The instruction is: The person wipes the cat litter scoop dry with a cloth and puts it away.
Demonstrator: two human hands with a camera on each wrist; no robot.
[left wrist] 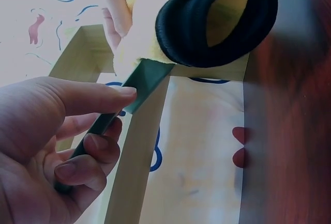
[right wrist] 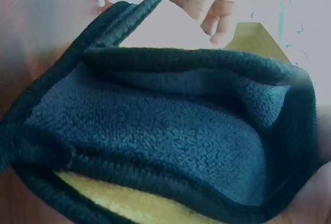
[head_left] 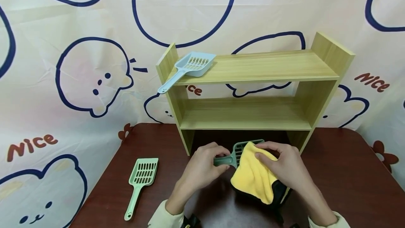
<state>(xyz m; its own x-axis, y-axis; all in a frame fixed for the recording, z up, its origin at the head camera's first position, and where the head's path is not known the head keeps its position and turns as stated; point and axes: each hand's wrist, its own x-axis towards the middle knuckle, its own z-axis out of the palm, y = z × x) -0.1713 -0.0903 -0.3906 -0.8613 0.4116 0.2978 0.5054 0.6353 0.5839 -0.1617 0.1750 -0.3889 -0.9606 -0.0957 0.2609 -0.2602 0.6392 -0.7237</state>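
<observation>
Between its thumb and fingers my left hand (head_left: 202,167) grips the handle of a dark green slotted litter scoop (head_left: 238,150). My right hand (head_left: 288,164) holds a yellow cloth (head_left: 254,178) with a dark back and black edging over the scoop's head. Much of that head is hidden under the cloth. In the left wrist view, the green scoop (left wrist: 150,81) runs from the curled fingers up to the cloth. The cloth's dark grey side (right wrist: 155,115) fills most of the right wrist view, where little of the right hand shows.
A light green litter scoop (head_left: 143,171) lies on the dark red-brown table (head_left: 104,200) at left. Behind the hands stands a wooden shelf unit (head_left: 246,113). On its top board a light blue scoop (head_left: 197,64) rests, handle jutting over the front left edge. A patterned cloth backdrop (head_left: 34,115) hangs behind.
</observation>
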